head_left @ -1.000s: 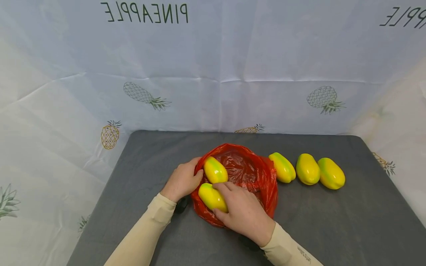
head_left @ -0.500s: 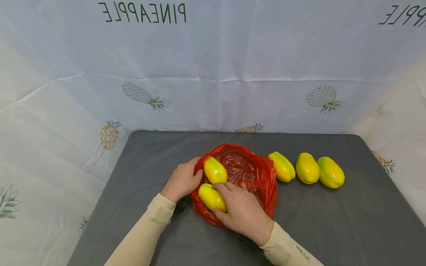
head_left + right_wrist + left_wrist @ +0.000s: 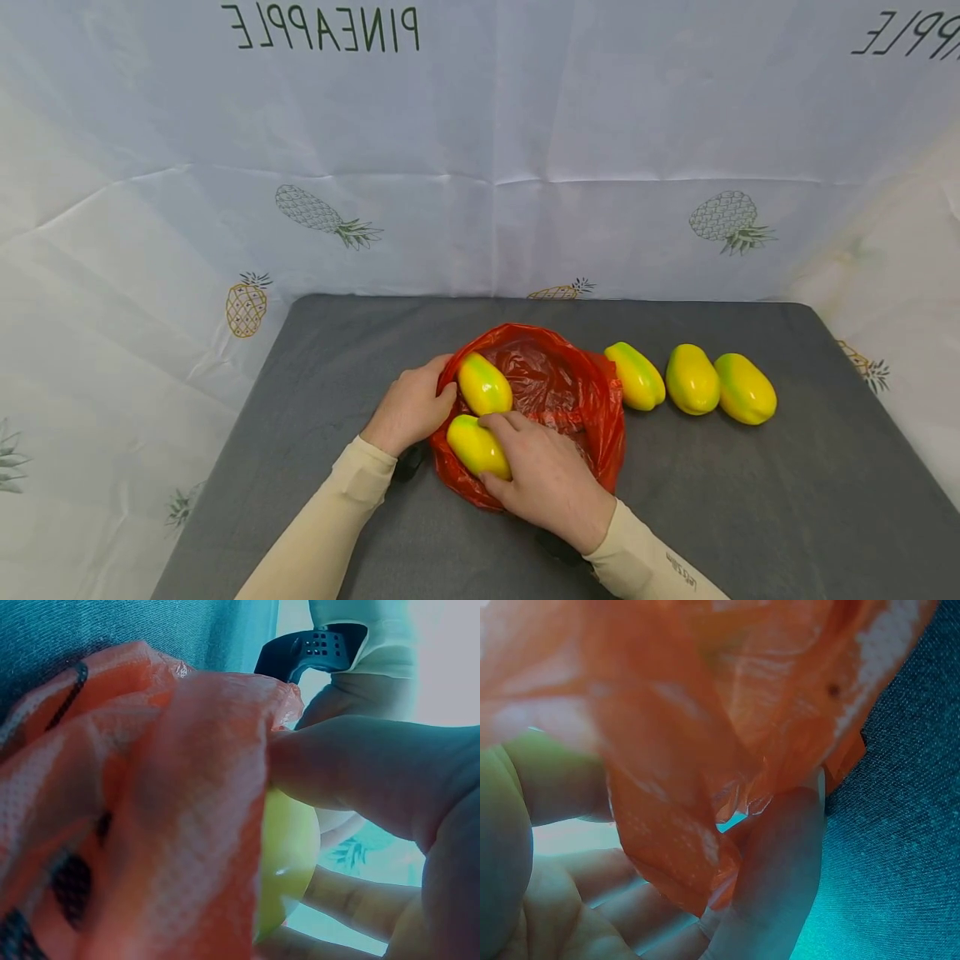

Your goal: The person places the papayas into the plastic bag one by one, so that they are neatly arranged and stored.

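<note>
A red plastic bag [image 3: 538,367] stands with its mouth wide on the dark table. My left hand [image 3: 411,408] grips its left rim, thumb over the edge; in the left wrist view the thin film [image 3: 671,825] hangs between thumb and fingers. One glossy yellow-green fruit [image 3: 486,385], shaped like a mango or small papaya, lies inside by the left wall. In front of it a second such fruit [image 3: 477,447] is held at the bag's near left side by my right hand [image 3: 551,475], thumb and fingers around it. The right wrist view shows that fruit [image 3: 289,855] partly behind the film.
Right of the bag lie three similar fruits: one [image 3: 635,377] against the bag, then another [image 3: 693,381] and a third [image 3: 746,390] side by side. The grey table [image 3: 750,508] ends at a pineapple-print cloth [image 3: 495,233] behind.
</note>
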Motion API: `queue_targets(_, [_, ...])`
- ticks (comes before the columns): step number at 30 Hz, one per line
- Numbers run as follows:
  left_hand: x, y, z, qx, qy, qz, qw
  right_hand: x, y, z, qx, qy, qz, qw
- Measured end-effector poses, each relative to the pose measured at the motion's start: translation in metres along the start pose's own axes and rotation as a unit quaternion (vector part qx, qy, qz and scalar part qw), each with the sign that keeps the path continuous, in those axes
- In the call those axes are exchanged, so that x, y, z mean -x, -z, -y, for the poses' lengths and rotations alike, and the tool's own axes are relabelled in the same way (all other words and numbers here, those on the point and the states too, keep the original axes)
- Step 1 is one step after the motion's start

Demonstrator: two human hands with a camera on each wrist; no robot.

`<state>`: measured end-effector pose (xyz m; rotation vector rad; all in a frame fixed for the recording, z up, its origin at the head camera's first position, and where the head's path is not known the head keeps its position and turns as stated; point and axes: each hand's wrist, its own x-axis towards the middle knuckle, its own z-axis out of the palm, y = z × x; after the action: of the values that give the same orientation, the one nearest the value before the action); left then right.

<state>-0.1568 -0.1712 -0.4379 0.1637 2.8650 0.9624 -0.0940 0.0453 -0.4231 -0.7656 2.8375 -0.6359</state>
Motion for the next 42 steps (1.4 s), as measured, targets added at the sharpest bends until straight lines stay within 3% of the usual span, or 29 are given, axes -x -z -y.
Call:
queue_targets(27, [0.001,0.001,-0.002,0.001,-0.003,-0.004,1.0,-0.002,-0.001,-0.002,0.001,0.001,0.008,1.0])
queue_targets(33, [-0.002,-0.002,-0.005,0.003,-0.013,-0.002,0.9999,0.003,0.01,-0.008,0.0,-0.002,0.001,1.0])
queue_targets(38, [-0.002,-0.002,-0.003,0.007,-0.003,0.005,1.0,0.006,0.029,-0.017,-0.026,-0.005,-0.019,0.9995])
queue_targets(42, [-0.002,-0.001,0.002,0.017,0.007,0.012,0.9998,0.009,0.049,-0.035,-0.043,-0.034,-0.043,0.9976])
